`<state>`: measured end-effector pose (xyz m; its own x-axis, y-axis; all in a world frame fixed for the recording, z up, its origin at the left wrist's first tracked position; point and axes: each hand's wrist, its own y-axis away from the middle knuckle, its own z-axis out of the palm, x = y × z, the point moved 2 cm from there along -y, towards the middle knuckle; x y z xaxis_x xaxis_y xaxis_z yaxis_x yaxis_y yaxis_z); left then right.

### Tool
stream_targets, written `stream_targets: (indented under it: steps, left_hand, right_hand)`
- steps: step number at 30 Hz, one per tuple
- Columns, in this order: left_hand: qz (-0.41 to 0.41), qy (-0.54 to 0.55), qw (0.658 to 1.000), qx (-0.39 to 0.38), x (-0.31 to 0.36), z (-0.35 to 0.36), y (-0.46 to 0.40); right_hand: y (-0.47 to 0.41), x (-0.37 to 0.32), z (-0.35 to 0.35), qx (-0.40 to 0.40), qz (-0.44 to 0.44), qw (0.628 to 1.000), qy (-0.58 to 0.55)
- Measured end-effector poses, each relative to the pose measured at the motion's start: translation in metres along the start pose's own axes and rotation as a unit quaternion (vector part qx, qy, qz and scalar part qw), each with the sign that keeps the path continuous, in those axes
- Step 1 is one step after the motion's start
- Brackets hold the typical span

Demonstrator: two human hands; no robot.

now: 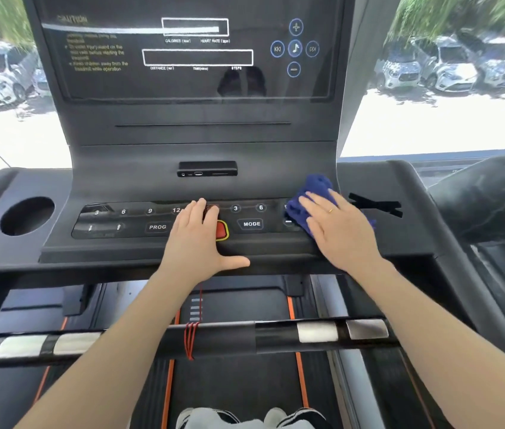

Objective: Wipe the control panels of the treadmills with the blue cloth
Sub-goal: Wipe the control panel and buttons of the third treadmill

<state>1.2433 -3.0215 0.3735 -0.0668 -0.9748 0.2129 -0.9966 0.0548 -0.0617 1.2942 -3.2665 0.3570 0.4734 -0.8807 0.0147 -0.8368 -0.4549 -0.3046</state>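
Two bare hands down on the treadmill's control panel, wide black display raised behind. Far left, round cup holder sunk in the console; then keys marked 3, 6, 9, 12 and PROG. Left hand flat at panel centre, fingers straight, thumb spread out along the front ledge, gripping nothing, partly covering the red stop button. MODE key just beyond. Right hand palm-down, fingers extended (a ring on one), pressing the blue cloth against the panel's right end, cloth bunched past the fingertips.
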Motion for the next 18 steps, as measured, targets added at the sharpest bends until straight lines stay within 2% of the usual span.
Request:
stream_targets:
  steps: [1,3,6,9,11,15,18]
  left_hand:
    - [-0.001,0.005,1.0,0.003,0.0,0.0,0.001]
    - [-0.004,0.013,1.0,0.009,0.001,0.001,0.001]
    - [-0.005,0.007,1.0,0.009,-0.001,0.002,-0.001]
    - [0.001,-0.021,1.0,0.012,-0.004,0.004,-0.005]
    - [0.002,-0.018,1.0,0.004,-0.004,0.003,-0.005]
    - [-0.004,0.02,0.999,0.029,-0.007,-0.003,-0.008]
    - [-0.005,0.032,0.999,0.034,-0.018,-0.012,-0.021]
  right_hand:
    - [-0.003,0.01,-0.002,-0.007,0.05,0.999,0.003]
    - [-0.004,0.011,0.0,-0.021,0.092,0.995,0.025]
    - [-0.004,-0.017,0.005,-0.06,0.039,0.997,0.02]
    - [-0.01,-0.044,0.002,-0.052,-0.044,0.998,-0.015]
    - [-0.024,-0.045,-0.001,-0.018,-0.033,0.998,-0.043]
    - [-0.06,-0.017,0.009,-0.024,0.031,0.999,-0.03]
    - [-0.073,-0.006,0.011,-0.011,0.038,0.999,-0.01]
